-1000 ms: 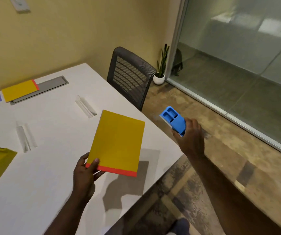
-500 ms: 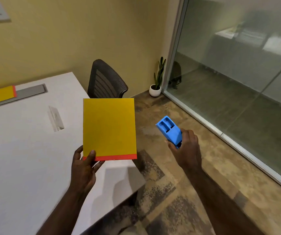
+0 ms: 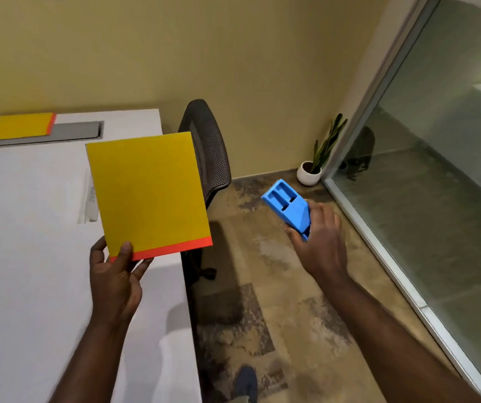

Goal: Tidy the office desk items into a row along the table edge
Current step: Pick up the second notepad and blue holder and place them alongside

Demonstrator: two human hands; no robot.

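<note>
Above table edge (image 3: 175, 301), hands as before: left (image 3: 114, 282) pinching notebook (image 3: 146, 193), right (image 3: 319, 242) gripping organizer (image 3: 288, 207).

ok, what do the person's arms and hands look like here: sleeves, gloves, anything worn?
Both forearms are bare up to the frame edge, with no sleeves in view. The left hand and right hand are ungloved; no watch, rings or wristbands are visible.
</note>
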